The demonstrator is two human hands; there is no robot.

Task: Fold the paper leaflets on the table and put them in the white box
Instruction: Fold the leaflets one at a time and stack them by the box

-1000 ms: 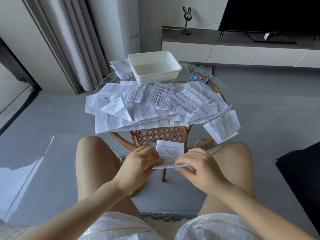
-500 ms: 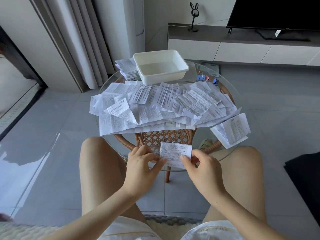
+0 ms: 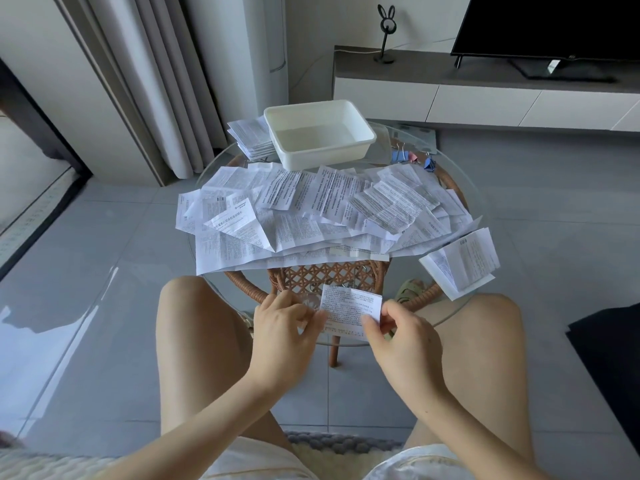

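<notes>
Lower centre, I'm seeing the left hand (image 3: 284, 327) and right hand (image 3: 405, 337) pinching opposite edges of one leaflet (image 3: 349, 311), fingers curled, probably squaring its crease. Above, loose leaflets (image 3: 311, 216) are sprawling over the glass table (image 3: 403, 275); the white box (image 3: 318, 138) is sitting empty, upper centre.

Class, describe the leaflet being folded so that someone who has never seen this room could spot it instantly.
Find the round glass table on its wicker base. At the table's near edge, the left hand and right hand pinch one small leaflet. Unlike the loose sheets spread over the tabletop, it alone is held in fingers.
</notes>
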